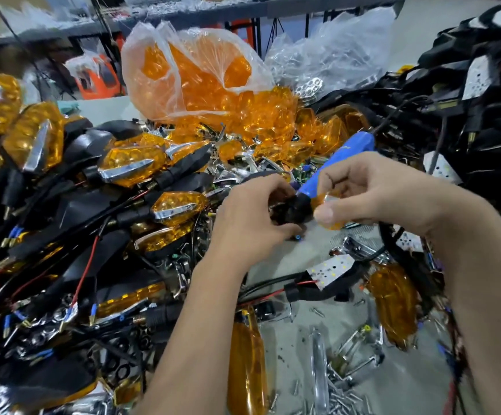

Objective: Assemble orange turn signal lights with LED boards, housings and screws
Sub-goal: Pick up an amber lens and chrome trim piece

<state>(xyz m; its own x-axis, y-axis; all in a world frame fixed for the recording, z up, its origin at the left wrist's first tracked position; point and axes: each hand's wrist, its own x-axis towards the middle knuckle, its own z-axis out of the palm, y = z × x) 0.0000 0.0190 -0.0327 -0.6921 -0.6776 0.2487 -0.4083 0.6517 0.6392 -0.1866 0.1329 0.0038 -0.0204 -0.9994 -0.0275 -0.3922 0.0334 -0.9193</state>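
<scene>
Here, from the head view, both hands meet over the middle of the cluttered desk (291, 259). The left hand (249, 217) has its grip clenched around a black housing (291, 209). The right hand (372, 193) grips a blue screwdriver (333, 172), tip down at the housing, and pinches an orange lens (328, 205) just beside it. An LED board (330, 269) with wires lies near, below the hands. Finished lights (132, 166) pile at the left; a bag (189, 70) of lenses stands behind. Screws (345, 393) scatter at the desk's near edge.
</scene>
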